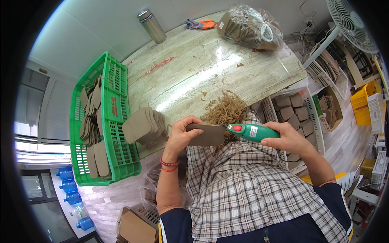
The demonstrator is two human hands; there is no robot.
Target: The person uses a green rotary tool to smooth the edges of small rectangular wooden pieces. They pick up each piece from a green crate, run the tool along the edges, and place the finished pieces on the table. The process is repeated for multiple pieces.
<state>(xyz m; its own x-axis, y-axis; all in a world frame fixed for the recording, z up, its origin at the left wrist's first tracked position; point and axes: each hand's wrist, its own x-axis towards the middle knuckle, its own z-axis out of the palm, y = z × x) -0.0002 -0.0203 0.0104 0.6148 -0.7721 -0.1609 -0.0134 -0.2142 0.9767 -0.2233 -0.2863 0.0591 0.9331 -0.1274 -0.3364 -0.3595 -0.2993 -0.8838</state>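
My left hand (183,133) pinches a flat brown pad with rounded corners (209,135) between thumb and fingers. A green handheld electric tool with a red switch (256,132) is gripped in my right hand (285,137); its thin tip meets the pad's upper right corner, and the tip's exact shape is too small to tell. Beneath and behind the pad lies a heap of curly brown trimmings (226,107) at the table's near edge. Left of my left hand, similar pads stand in a leaning stack (141,125) on the table.
A green plastic crate (117,121) with more pads stands at the left. On the table (182,73) are a steel flask (152,26), gloves (200,24) and a plastic bag of brown pieces (250,29). A white crate (316,121) of pads sits right, near a fan (354,22).
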